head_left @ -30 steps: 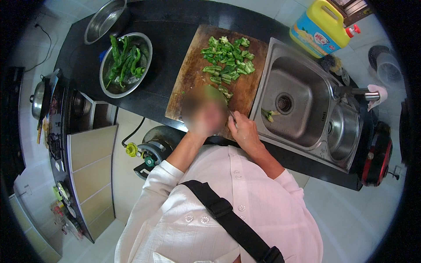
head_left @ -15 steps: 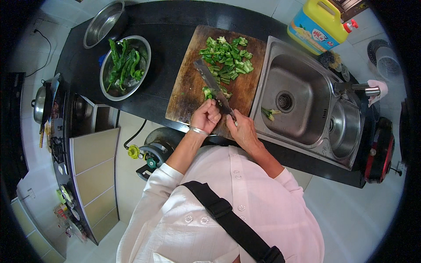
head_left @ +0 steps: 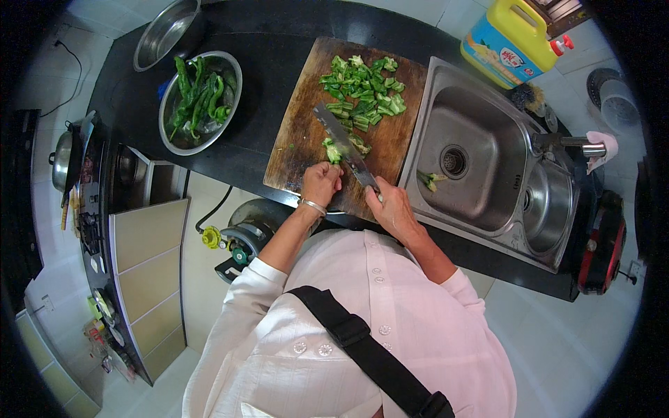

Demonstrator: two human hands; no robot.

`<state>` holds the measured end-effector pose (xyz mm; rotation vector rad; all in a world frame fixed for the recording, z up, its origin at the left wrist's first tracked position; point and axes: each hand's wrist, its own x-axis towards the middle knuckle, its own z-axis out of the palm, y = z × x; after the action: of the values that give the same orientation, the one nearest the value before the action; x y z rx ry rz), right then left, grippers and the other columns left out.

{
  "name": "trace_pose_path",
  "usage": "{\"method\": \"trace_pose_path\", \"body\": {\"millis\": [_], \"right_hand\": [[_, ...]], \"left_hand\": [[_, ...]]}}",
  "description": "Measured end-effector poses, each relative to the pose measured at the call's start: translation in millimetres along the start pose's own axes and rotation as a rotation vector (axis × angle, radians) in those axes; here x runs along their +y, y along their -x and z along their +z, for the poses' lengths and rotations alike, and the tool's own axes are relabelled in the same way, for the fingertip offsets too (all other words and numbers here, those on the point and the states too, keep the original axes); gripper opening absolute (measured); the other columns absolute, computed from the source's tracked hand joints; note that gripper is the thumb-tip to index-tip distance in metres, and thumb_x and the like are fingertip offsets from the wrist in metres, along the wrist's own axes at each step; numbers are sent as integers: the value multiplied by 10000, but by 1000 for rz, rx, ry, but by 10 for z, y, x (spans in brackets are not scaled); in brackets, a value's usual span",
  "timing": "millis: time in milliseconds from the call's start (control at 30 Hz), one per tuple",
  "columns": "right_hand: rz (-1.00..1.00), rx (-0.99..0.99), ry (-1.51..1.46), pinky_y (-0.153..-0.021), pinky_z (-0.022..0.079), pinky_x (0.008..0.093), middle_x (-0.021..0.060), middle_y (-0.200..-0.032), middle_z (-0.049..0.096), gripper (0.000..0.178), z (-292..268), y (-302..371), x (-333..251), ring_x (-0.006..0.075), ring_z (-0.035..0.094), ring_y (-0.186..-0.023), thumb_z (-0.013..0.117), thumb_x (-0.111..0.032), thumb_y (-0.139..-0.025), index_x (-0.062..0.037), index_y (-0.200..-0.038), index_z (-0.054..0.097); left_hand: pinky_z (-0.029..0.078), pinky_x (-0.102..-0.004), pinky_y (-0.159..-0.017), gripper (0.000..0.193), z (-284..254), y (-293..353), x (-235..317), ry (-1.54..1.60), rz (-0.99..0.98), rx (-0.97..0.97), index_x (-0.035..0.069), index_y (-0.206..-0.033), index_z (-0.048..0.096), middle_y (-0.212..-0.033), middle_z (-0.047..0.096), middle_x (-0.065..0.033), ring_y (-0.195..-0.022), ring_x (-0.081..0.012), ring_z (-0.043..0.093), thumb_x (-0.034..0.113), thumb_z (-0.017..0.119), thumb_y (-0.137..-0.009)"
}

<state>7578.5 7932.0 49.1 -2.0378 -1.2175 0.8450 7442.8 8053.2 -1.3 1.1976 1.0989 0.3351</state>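
My right hand is closed around the handle of a kitchen knife. Its long blade slants up and left over the wooden cutting board. Just left of the blade, my left hand has curled fingers pinching a green pepper piece near the board's front edge. Another cut bit of pepper shows on the blade's right side, partly covered by it. Farther back on the board lies a pile of chopped green pepper.
Left of the board, a metal bowl holds whole green peppers; another metal bowl stands behind it. A steel sink with pepper scraps adjoins the right side. A yellow jug stands behind the sink; a gas cylinder is below the counter.
My left hand has drawn back slightly toward me and left. The knife has shifted a little to the right, and more of the pepper piece shows between hand and blade.
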Motion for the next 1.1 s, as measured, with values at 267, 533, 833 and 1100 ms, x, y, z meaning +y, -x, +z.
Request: {"method": "trace_pose_path", "body": {"millis": [267, 533, 833, 1100], "right_hand": [[7, -84, 93, -652, 468, 521, 278, -716, 596, 257, -116, -79, -126, 450, 600, -717, 532, -210, -877, 36, -941, 568], [86, -4, 18, -673, 469, 502, 280, -743, 604, 272, -56, -107, -110, 447, 602, -743, 537, -213, -878, 51, -934, 572], [63, -26, -38, -586, 435, 426, 245, -654, 544, 279, -90, -89, -74, 334, 546, -568, 544, -206, -884, 51, -988, 577], [105, -75, -12, -636, 466, 492, 282, -685, 583, 271, -173, -105, -277, 441, 599, -678, 547, -212, -872, 54, -917, 576]], "left_hand": [[310, -240, -441, 240, -194, -107, -11, -133, 57, -131, 12, -757, 598, -551, 482, 12, -485, -71, 417, 171, 539, -926], [372, -263, -476, 230, -157, 2, 33, -162, 67, -99, 3, -731, 595, -571, 554, -27, -487, -95, 466, 146, 534, -901], [407, -273, -423, 194, -152, 63, 28, -205, 70, 28, 1, -751, 624, -598, 612, -49, -455, -96, 520, 142, 601, -882], [356, -220, -407, 191, -229, 29, 75, 78, -122, 31, 13, -786, 619, -644, 585, -15, -471, -65, 473, 171, 610, -893]]}}
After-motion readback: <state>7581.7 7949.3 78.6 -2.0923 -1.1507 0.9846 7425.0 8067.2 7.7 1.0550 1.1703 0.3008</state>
